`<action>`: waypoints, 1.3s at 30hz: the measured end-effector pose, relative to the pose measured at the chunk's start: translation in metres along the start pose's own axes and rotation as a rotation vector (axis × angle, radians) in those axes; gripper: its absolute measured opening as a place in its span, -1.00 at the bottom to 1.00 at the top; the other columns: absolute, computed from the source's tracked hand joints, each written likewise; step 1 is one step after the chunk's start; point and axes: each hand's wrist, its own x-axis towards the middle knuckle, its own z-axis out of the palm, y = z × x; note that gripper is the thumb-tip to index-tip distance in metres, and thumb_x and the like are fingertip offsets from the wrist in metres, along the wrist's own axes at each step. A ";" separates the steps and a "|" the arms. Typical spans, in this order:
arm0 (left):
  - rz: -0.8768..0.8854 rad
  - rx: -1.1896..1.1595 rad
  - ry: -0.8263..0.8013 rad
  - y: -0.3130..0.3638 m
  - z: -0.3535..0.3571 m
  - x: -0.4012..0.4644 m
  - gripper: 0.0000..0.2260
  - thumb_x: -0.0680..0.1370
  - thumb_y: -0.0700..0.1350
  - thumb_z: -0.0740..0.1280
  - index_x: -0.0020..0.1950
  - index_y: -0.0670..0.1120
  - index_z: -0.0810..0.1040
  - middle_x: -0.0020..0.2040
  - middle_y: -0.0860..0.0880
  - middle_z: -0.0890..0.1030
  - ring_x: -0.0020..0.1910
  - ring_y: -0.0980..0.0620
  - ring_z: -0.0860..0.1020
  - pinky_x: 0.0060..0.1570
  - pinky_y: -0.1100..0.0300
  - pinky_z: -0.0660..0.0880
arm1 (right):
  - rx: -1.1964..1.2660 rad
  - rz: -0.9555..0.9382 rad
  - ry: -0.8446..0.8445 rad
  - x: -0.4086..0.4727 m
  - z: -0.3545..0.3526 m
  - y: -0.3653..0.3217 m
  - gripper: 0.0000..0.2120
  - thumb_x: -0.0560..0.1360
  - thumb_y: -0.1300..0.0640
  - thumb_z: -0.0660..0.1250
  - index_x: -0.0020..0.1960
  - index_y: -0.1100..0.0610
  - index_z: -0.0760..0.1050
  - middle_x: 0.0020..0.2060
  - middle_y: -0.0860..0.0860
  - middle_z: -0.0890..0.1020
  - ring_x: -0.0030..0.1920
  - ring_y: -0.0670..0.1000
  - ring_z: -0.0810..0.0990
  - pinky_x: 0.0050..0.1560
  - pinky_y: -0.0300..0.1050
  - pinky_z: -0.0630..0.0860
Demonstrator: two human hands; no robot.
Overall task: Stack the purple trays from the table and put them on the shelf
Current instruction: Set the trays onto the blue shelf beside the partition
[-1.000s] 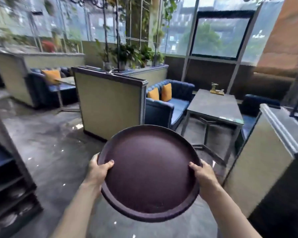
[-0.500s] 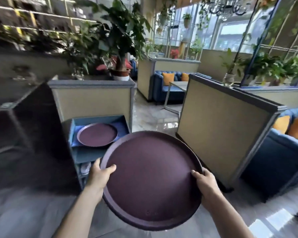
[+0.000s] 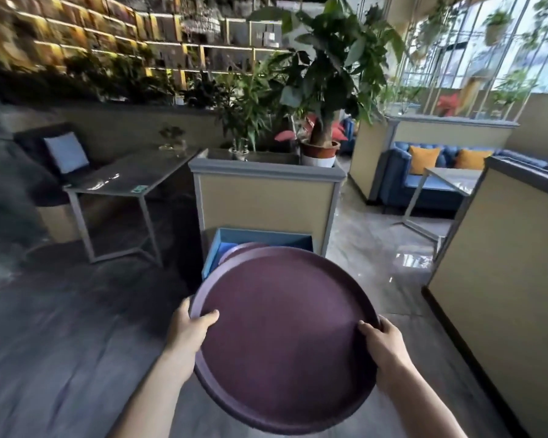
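- Purple tray [image 3: 285,336], round, raised rim, held up in mid-air at lower centre of head view, tilted with far edge higher, inner face toward camera.
- Left hand [image 3: 189,330] clamped on tray's left rim, thumb [image 3: 208,316] hooked over onto inner face, remaining fingers hidden behind.
- Right hand [image 3: 385,346] gripping right rim, thumb over the edge, fingers wrapped under and out of sight.
- Both bare forearms rising from bottom edge of frame.
- Second purple tray [image 3: 244,248] just beyond, only an arc of rim showing above held tray's far edge, lying in blue shelf [image 3: 263,240].
- Blue shelf pressed against front of beige partition [image 3: 266,207] with grey cap; rest of shelf hidden by held tray.
- Potted plant [image 3: 318,153] in brown-and-white pot on top of partition, smaller leafy plant [image 3: 241,121] beside it on the left.
- Grey table [image 3: 130,178] with metal legs left of partition, dark chair with pale cushion [image 3: 66,153] behind it.
- Blue sofa [image 3: 424,181] with orange cushions far right, second table in front of it.
- Beige divider [image 3: 503,263] at right edge, well apart from tray.
- Glossy grey floor [image 3: 370,248] throughout; edges of view motion-blurred.
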 end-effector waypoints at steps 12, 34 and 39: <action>-0.058 0.027 0.057 -0.006 0.013 0.205 -0.46 0.39 -0.12 0.51 0.35 -0.13 0.51 0.26 -0.20 0.62 0.19 -0.25 0.61 0.27 -0.22 0.51 | -0.059 0.042 -0.022 0.163 0.144 -0.023 -0.83 0.50 0.31 0.29 0.01 0.19 0.63 -0.07 0.30 0.72 -0.19 0.17 0.66 0.01 0.31 0.62; -0.225 0.371 0.097 -0.067 0.069 0.517 -0.36 0.47 -0.13 0.51 0.50 -0.14 0.37 0.43 -0.22 0.47 0.37 -0.24 0.49 0.34 -0.13 0.43 | -0.457 0.175 0.218 0.407 0.331 0.007 -0.79 0.43 0.23 0.33 0.04 0.14 0.62 -0.16 0.12 0.70 -0.10 0.19 0.65 0.02 0.04 0.60; -0.266 0.495 0.080 -0.089 0.089 0.554 -0.36 0.44 -0.12 0.53 0.47 -0.19 0.40 0.36 -0.27 0.52 0.34 -0.27 0.50 0.31 -0.17 0.45 | -0.573 0.208 0.215 0.456 0.338 0.027 -0.79 0.42 0.24 0.34 0.02 0.17 0.65 -0.23 0.10 0.67 -0.19 0.16 0.61 -0.15 -0.07 0.48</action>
